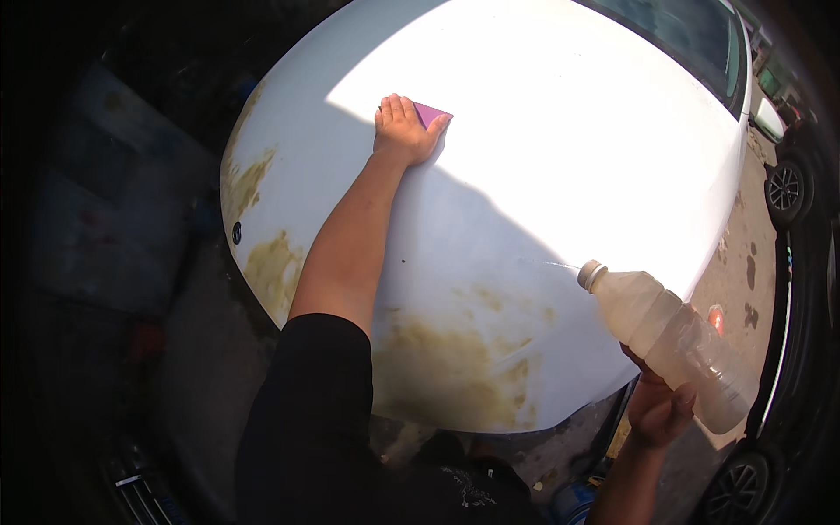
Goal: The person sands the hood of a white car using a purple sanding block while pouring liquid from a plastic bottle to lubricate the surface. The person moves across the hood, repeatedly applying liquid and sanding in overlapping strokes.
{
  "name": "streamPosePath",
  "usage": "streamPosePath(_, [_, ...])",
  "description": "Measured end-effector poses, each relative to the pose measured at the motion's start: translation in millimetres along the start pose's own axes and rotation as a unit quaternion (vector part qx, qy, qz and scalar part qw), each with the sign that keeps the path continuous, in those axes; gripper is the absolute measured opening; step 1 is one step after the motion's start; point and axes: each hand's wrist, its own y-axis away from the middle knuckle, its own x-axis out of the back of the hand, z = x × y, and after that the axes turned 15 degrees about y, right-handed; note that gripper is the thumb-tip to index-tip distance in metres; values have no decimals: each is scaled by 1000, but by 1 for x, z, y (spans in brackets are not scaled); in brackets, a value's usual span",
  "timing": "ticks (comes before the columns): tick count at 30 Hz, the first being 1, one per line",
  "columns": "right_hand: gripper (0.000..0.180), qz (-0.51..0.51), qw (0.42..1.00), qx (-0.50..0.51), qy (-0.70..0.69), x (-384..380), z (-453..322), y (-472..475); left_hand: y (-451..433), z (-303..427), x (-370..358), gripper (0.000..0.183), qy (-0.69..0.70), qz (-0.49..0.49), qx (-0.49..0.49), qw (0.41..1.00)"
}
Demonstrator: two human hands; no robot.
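My left hand (401, 134) lies flat on the white car hood (453, 216), pressing a purple sheet of abrasive paper (431, 115) against it. Part of the sheet shows past the fingers and thumb; the rest is under the palm. In my right hand (659, 407) is a clear plastic bottle (669, 328) of cloudy liquid, tilted with its cap towards the hood. A thin jet of liquid (561, 264) leaves the cap. Yellow-brown filler patches (453, 367) mark the hood's near part and its left edge.
Sunlight glares on the hood's far half, below the windshield (676, 39). A black car (804, 275) stands along the right. On the ground below sits a blue container (574, 502). Beyond the bottle is a red-orange object (716, 318). The left side is dark.
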Motion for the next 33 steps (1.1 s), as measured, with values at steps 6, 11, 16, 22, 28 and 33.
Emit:
streamPosePath(6, [99, 16, 1000, -7, 4, -33, -14, -22, 161, 105, -41, 97, 60, -129, -299, 944])
streamPosePath(11, [105, 49, 995, 7, 81, 17, -21, -13, 110, -48, 6, 93, -19, -57, -62, 996])
streamPosePath(16, [102, 145, 986, -1, 84, 48, -32, 2, 8, 46, -32, 98, -11, 8, -72, 997])
streamPosePath(22, [97, 112, 990, -16, 85, 89, -39, 9, 165, 274, -105, 95, 71, -82, -329, 938])
streamPosePath(28, [99, 43, 993, 19, 111, 166, -31, 5, 284, 212, -59, 99, 53, -192, -239, 951])
streamPosePath(33, [102, 16, 998, 0, 56, 222, -34, -18, 251, 254, -86, 95, 7, -60, -225, 973])
